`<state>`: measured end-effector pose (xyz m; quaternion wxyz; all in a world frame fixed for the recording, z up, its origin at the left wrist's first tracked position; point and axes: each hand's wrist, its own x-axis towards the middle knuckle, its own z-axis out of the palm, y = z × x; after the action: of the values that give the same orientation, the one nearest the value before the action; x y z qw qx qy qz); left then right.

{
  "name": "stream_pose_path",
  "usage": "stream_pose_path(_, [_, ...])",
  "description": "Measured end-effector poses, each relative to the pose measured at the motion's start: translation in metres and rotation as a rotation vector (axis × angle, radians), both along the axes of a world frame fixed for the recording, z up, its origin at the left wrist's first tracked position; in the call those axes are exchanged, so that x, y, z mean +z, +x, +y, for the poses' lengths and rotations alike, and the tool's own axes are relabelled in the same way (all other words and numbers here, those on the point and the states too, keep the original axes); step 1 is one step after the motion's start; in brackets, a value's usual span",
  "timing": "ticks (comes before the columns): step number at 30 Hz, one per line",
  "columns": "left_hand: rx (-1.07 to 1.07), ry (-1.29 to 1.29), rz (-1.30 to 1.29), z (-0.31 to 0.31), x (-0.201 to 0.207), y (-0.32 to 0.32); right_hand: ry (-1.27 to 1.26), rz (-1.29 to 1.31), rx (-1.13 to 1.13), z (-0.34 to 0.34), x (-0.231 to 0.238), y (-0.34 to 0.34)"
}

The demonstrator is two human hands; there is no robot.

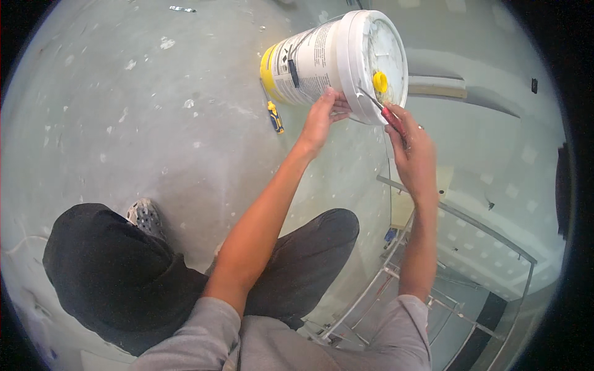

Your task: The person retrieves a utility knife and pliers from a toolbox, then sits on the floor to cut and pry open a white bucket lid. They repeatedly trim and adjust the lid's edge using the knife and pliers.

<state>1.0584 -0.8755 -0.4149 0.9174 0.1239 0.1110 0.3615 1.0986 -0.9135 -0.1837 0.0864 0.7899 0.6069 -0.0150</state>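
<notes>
A white plastic bucket (312, 62) with a yellow base band and a wire handle stands at the upper middle, its lid (387, 46) turned to the right in this view. The lid carries a round yellow cap (380, 81). My left hand (322, 117) is closed against the bucket's near side, just under the lid rim, its fingertips partly hidden. My right hand (411, 139) is closed around a red-handled tool (393, 120) with a narrow metal blade. The blade lies at the lid's edge; whether its tip goes under the rim I cannot tell.
A yellow-and-blue screwdriver (275, 117) lies on the spotted grey floor (185, 142) beside the bucket. Metal scaffold tubes (482, 229) rise at the lower right. My bent knee (328, 241) and shoe (146, 216) are below. A small strip (182, 9) lies far left.
</notes>
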Motion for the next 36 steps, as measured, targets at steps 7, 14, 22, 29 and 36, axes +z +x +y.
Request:
stream_pose_path(7, [0.077,-0.04,0.182,0.012,0.007,0.0,-0.088,-0.228,0.161,0.03,0.01,-0.001])
stream_pose_path(14, [0.082,-0.134,0.12,0.023,0.011,-0.003,-0.194,-0.292,0.19,0.038,0.011,-0.003])
stream_pose_path(22, [0.461,0.102,0.273,0.036,0.015,-0.02,0.07,0.627,-0.447,0.001,-0.024,-0.001])
stream_pose_path(29, [0.066,0.087,0.083,0.039,0.019,-0.034,0.25,0.916,-0.565,-0.029,-0.061,-0.014])
stream_pose_path(36, [0.307,-0.14,0.27,0.059,0.0,-0.056,0.298,0.807,-0.533,-0.039,-0.058,0.002])
